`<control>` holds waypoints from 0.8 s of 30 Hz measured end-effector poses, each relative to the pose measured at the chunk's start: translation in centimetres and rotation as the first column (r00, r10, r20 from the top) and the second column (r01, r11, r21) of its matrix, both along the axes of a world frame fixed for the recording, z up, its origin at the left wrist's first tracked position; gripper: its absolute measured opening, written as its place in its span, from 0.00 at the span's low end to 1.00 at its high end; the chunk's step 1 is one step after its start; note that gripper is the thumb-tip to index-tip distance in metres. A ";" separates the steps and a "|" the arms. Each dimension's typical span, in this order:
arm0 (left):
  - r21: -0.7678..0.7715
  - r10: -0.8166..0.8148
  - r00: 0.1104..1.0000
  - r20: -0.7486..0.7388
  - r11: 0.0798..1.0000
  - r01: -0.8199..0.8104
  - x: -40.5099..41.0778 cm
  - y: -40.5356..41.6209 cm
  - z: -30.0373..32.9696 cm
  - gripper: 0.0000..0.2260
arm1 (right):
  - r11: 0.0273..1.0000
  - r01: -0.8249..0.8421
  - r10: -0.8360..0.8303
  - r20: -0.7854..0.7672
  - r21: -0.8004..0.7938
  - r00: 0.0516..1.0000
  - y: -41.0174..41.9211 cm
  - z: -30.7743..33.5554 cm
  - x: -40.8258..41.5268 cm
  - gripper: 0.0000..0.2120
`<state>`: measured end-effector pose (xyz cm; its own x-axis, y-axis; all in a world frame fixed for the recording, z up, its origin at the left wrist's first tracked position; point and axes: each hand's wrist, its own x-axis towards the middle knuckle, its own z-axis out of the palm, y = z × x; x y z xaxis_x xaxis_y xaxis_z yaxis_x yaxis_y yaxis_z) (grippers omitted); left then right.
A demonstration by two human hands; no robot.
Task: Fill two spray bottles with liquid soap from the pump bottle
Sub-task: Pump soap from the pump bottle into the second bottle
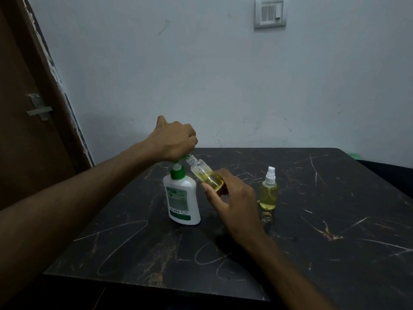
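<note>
From the head view, our left hand (173, 139) curls down over the green pump head of the white soap pump bottle (182, 198), which stands on the black marble table (335, 220). Our right hand (232, 198) grips the uncapped spray bottle (206, 174), tilted so its open neck meets the nozzle to catch soap; it looks about half full. The capped spray bottle (269, 191) stands well apart to the right, seemingly full, kept out of the way.

I see a glossy black marble-look tabletop (312, 220) with pale veins. The pump bottle (182, 198) is smooth white opaque plastic with a green plastic collar and a printed label. Both spray bottles, the uncapped one (206, 174) and the capped one (268, 193), are clear plastic. The wall (201, 74) looks matt and scuffed, and the door (26, 130) looks like brown wood with a dull metal latch (39, 107).
</note>
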<state>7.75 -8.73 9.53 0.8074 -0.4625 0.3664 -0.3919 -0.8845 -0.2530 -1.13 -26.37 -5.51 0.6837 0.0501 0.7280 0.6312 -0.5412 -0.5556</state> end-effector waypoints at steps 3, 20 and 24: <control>0.007 0.003 1.000 -0.029 1.000 -0.002 0.1 0.0 -0.6 0.20 | 1.000 0.001 -0.001 0.006 -0.005 1.000 0.0 0.0 -0.1 0.10; -0.001 -0.006 1.000 0.020 1.000 0.006 0.0 0.3 0.3 0.25 | 1.000 0.004 -0.004 -0.002 -0.010 1.000 0.0 0.2 -0.3 0.10; 0.041 -0.001 1.000 0.026 0.999 0.000 0.2 0.2 0.1 0.21 | 1.000 0.006 -0.006 -0.002 -0.018 1.000 0.0 0.1 -0.3 0.10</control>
